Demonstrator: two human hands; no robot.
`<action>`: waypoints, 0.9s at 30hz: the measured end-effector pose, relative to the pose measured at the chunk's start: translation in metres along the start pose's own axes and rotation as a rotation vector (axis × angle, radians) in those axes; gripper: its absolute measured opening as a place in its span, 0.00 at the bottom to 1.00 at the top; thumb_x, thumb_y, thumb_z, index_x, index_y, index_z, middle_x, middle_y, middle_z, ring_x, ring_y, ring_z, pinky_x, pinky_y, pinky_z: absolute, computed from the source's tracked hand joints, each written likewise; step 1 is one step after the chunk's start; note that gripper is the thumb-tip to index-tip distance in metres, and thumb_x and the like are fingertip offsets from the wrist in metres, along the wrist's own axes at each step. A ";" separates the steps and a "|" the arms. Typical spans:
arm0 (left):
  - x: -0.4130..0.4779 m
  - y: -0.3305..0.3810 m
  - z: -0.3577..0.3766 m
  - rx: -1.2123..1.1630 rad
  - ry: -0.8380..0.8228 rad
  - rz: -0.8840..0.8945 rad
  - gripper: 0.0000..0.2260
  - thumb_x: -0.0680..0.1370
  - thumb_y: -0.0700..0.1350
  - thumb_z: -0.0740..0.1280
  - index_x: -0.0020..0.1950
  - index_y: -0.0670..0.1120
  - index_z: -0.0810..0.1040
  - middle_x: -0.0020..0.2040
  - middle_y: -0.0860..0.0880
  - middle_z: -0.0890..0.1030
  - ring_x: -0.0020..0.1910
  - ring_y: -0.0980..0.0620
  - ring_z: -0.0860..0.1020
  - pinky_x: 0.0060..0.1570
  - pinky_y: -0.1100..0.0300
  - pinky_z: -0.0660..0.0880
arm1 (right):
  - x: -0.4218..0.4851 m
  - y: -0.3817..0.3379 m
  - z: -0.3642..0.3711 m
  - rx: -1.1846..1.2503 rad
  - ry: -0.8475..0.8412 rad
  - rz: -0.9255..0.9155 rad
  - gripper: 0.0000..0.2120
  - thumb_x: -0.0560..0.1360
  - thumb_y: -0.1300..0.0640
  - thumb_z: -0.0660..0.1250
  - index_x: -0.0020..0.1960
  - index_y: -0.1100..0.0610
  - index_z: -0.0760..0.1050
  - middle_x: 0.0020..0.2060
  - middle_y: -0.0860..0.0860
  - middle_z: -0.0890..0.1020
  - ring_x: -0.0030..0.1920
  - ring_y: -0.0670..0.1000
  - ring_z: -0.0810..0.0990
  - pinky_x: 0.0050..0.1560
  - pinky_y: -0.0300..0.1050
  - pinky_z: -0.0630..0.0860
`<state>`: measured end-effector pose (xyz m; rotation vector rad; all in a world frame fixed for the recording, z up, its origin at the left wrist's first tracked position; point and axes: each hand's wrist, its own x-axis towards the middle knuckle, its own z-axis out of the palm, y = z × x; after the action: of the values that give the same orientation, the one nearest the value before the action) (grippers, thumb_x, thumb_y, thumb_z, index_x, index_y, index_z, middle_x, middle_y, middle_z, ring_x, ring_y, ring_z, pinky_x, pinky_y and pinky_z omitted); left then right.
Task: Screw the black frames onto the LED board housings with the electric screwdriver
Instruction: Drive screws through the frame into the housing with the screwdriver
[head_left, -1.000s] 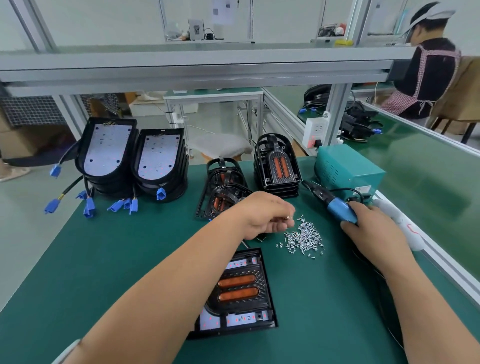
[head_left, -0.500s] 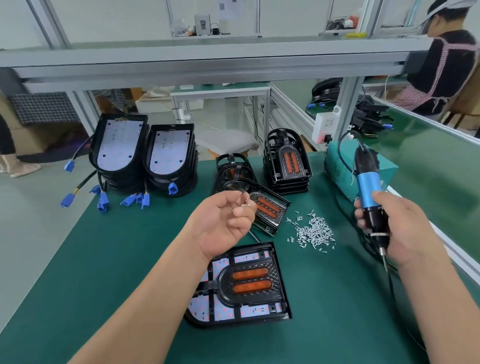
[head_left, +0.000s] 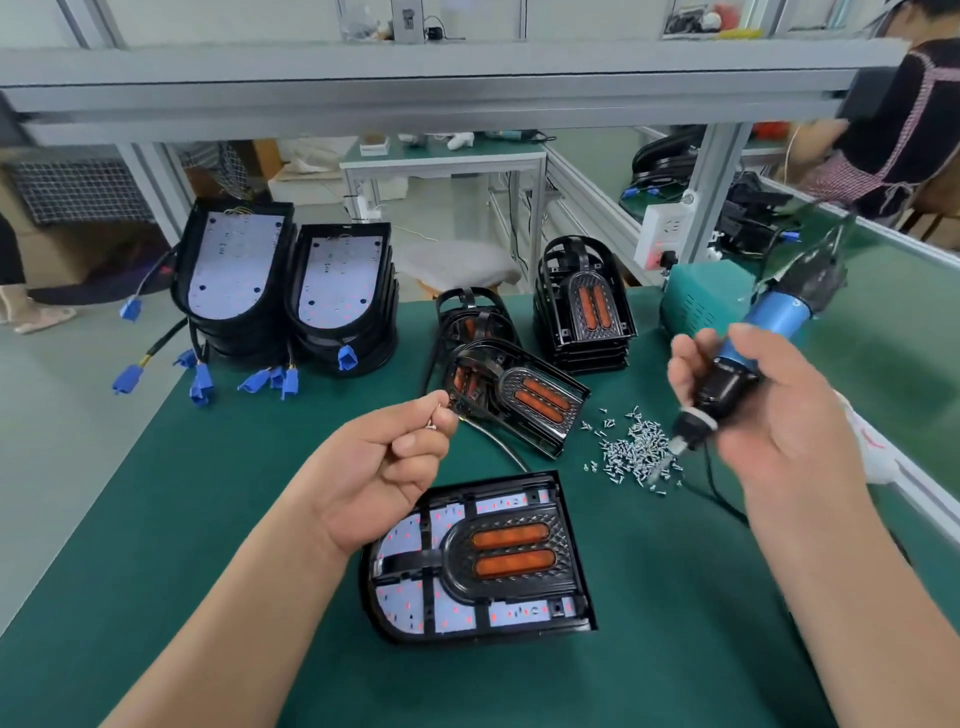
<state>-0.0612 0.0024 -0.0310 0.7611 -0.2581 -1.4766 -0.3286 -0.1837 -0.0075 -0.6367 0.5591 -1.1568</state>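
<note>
Electric screwdriver (head_left: 748, 358) gripped by right hand (head_left: 789, 415), screw (head_left: 431, 425) pinched in left hand (head_left: 384, 467)

The left hand (head_left: 384, 467) and forearm at 7 o'clock are bare; the right hand (head_left: 779, 421) and forearm at 4 o'clock likewise.

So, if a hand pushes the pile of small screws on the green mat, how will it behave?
The screw pile is loose, with strays around it, so a push would probably scatter it, not slide it whole. Each screw looks tiny and shiny, likely light and fiddly to pinch. The matte green mat may limit rolling.
</note>
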 end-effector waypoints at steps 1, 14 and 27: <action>-0.001 0.000 -0.001 0.022 -0.011 0.012 0.05 0.80 0.37 0.65 0.56 0.42 0.74 0.43 0.48 0.75 0.27 0.60 0.66 0.20 0.69 0.62 | 0.001 0.004 0.007 -0.019 -0.027 0.000 0.05 0.82 0.60 0.67 0.50 0.61 0.75 0.40 0.54 0.84 0.42 0.54 0.87 0.43 0.47 0.85; -0.002 -0.009 0.017 -0.272 -0.135 -0.139 0.03 0.79 0.37 0.67 0.52 0.41 0.78 0.41 0.50 0.73 0.25 0.59 0.63 0.20 0.66 0.57 | 0.018 0.050 0.041 0.090 -0.077 -0.091 0.15 0.81 0.49 0.72 0.58 0.59 0.75 0.44 0.55 0.86 0.50 0.55 0.89 0.44 0.44 0.85; -0.007 -0.024 0.026 -0.131 -0.118 -0.157 0.04 0.79 0.46 0.69 0.50 0.47 0.75 0.38 0.53 0.70 0.25 0.59 0.60 0.20 0.68 0.53 | 0.009 0.062 0.034 0.153 -0.227 -0.147 0.08 0.84 0.50 0.69 0.59 0.52 0.77 0.45 0.49 0.79 0.45 0.49 0.80 0.60 0.50 0.78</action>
<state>-0.0967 0.0030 -0.0241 0.6008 -0.1922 -1.6727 -0.2623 -0.1702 -0.0286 -0.6745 0.2320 -1.2322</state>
